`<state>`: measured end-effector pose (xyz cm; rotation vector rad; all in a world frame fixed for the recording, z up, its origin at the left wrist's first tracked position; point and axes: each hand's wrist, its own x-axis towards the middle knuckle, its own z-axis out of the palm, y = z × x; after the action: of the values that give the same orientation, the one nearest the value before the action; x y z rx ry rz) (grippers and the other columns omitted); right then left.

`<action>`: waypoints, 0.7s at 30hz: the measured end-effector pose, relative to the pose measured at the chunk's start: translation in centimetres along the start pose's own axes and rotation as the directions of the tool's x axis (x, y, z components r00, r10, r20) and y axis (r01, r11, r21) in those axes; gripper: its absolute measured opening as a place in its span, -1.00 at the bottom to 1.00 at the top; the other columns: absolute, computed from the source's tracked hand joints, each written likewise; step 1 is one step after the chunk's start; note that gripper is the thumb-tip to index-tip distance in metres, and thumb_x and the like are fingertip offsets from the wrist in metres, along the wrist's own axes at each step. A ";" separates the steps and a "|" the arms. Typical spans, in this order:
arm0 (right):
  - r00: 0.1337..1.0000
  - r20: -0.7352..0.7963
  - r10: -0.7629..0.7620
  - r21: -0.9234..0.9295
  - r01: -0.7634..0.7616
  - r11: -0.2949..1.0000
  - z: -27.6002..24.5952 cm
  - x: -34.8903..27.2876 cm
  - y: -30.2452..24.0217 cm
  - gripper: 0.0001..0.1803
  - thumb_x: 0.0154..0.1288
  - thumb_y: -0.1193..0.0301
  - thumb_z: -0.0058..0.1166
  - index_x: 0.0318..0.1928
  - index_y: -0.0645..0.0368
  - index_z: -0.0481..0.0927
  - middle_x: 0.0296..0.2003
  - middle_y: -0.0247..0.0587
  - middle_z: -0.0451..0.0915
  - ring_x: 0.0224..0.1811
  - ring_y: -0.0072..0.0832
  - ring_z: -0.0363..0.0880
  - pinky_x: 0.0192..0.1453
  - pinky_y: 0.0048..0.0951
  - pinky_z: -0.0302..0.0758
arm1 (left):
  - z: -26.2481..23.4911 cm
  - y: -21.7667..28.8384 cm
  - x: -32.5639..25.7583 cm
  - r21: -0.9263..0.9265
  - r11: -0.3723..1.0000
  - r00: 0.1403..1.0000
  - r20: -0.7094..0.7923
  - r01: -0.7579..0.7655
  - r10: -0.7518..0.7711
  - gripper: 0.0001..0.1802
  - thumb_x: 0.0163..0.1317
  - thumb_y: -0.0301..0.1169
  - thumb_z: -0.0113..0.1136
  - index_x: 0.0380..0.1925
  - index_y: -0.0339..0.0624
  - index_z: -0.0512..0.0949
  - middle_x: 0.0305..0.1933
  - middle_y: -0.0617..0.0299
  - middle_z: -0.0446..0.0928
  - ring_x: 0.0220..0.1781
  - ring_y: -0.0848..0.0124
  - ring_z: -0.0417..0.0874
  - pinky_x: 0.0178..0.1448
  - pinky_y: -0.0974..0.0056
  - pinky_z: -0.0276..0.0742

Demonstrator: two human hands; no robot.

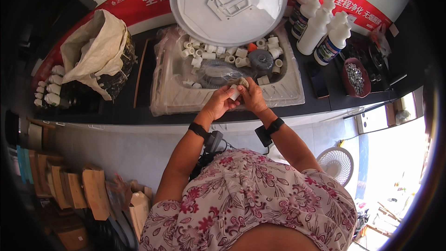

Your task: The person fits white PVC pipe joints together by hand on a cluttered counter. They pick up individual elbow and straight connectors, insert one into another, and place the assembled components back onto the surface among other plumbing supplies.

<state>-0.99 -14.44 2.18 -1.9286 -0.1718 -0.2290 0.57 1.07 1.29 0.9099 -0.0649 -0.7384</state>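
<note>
My left hand [218,103] is closed around a small white plastic pipe fitting [235,93], held over the front rim of the sink. Pressed against the fitting from the other side is a bunched brownish cloth [240,82], pinched in the fingers of my right hand [253,96]. Both hands meet, so part of the fitting is hidden. Beyond them, the plastic-wrapped sink [291,94] holds many loose white fittings [241,62], an orange piece [252,47], a grey round part [261,60] and a grey corrugated hose [214,75].
A large round white lid [190,14] leans behind the sink. To the left stands an open woven sack [100,46] beside several white bottles [54,88]. White bottles [316,30] and a reddish bowl of small metal parts [355,78] are at right. Cardboard boxes [95,193] and a fan [335,165] stand below.
</note>
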 end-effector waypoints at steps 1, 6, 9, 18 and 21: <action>1.000 -0.006 0.001 -0.001 -0.001 1.000 0.0 0.0 0.2 -0.73 0.17 0.26 0.00 -0.25 0.21 0.40 -0.48 -0.05 0.50 -0.40 -0.14 0.51 -0.33 -0.32 0.42 | 0.0 0.0 0.0 0.002 1.000 1.000 0.005 0.003 -0.003 -0.72 0.16 -0.20 0.05 -0.22 -0.12 0.39 -0.37 0.24 0.46 -0.45 0.46 0.48 -0.41 0.46 0.37; 0.982 0.055 -0.182 0.152 0.172 0.973 -0.5 -0.3 0.7 -0.58 0.23 0.12 -0.10 -0.11 0.23 0.43 -0.30 -0.05 0.50 -0.26 -0.17 0.50 -0.19 -0.32 0.41 | -0.7 -0.1 -0.2 -0.118 0.993 1.000 0.017 -0.002 0.004 -0.66 0.19 -0.13 -0.03 -0.17 -0.12 0.39 -0.30 0.21 0.49 -0.41 0.42 0.51 -0.35 0.41 0.40; 0.909 0.057 -0.412 0.043 0.410 0.911 -0.3 0.1 0.2 -0.52 0.24 0.08 -0.14 -0.05 0.24 0.41 -0.19 -0.01 0.45 -0.18 -0.16 0.47 -0.10 -0.29 0.39 | -0.7 0.0 -0.2 -0.164 0.986 0.998 0.057 0.007 0.002 -0.65 0.18 -0.12 -0.03 -0.17 -0.12 0.40 -0.28 0.20 0.50 -0.38 0.40 0.52 -0.33 0.39 0.41; 0.990 0.038 -0.133 -0.091 0.135 0.987 0.1 -0.3 0.1 -0.66 0.19 0.23 -0.07 -0.14 0.22 0.37 -0.27 0.05 0.46 -0.24 -0.06 0.46 -0.19 -0.26 0.40 | -0.4 0.6 -0.2 -0.060 0.996 0.996 0.062 0.073 -0.069 -0.61 0.15 -0.24 0.01 -0.03 -0.08 0.29 -0.18 0.19 0.47 -0.31 0.36 0.55 -0.32 0.39 0.44; 1.000 -0.008 -0.022 -0.039 0.022 0.999 0.1 -0.2 0.2 -0.69 0.19 0.23 -0.06 -0.21 0.23 0.38 -0.40 0.01 0.48 -0.32 -0.11 0.48 -0.26 -0.29 0.40 | -0.2 0.9 0.0 -0.009 0.995 0.991 0.089 0.101 -0.100 -0.61 0.14 -0.25 0.02 -0.03 -0.09 0.29 -0.20 0.17 0.47 -0.29 0.33 0.56 -0.29 0.38 0.48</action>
<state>-1.12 -14.42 1.93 -1.9645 -0.1839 -0.2571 1.13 1.59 1.80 0.8718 -0.0925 -0.8716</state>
